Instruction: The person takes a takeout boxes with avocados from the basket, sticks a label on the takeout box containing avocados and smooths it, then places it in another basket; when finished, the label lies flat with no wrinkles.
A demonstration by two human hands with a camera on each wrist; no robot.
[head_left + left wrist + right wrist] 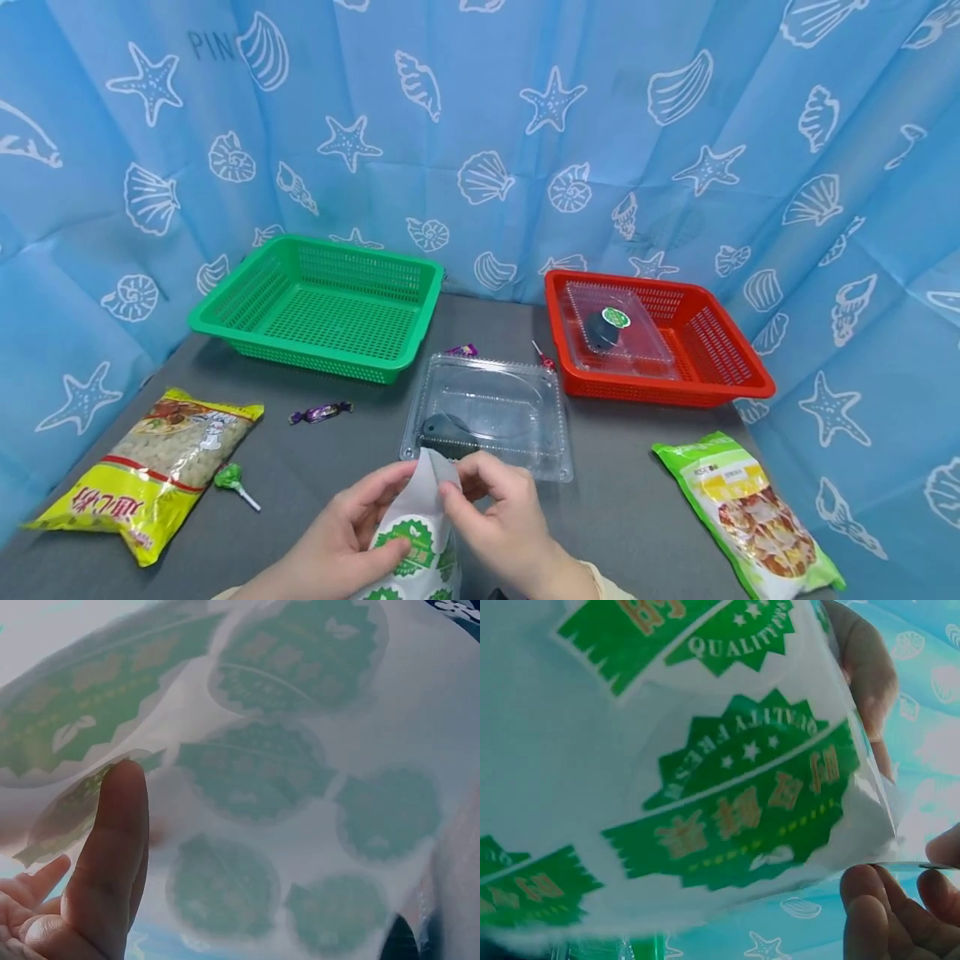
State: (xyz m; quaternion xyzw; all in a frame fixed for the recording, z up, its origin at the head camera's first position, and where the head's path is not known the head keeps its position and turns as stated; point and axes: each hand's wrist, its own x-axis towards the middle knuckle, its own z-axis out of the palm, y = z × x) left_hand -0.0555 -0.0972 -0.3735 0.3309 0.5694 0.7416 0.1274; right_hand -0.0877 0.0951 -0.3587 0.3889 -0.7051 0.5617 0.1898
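A white sheet of round green stickers (408,537) is held up by my left hand (348,529), its thumb across the printed face and the fingers behind. My right hand (506,512) pinches at the sheet's upper right edge with thumb and index finger. In the right wrist view the right fingertips (866,889) grip a thin edge of a sticker at the sheet's corner. The left wrist view shows one sticker (64,814) partly lifted beside a finger. Just beyond the hands lies a closed clear plastic box (502,408) with a dark item (447,432) inside.
A green basket (318,362) stands at the back left. The red basket (660,390) at the back right holds another clear box (622,321) with a green sticker. Around lie a yellow pasta bag (161,467), a green-and-white bag (750,517), lollipops (228,477) and wrapped candies (321,412).
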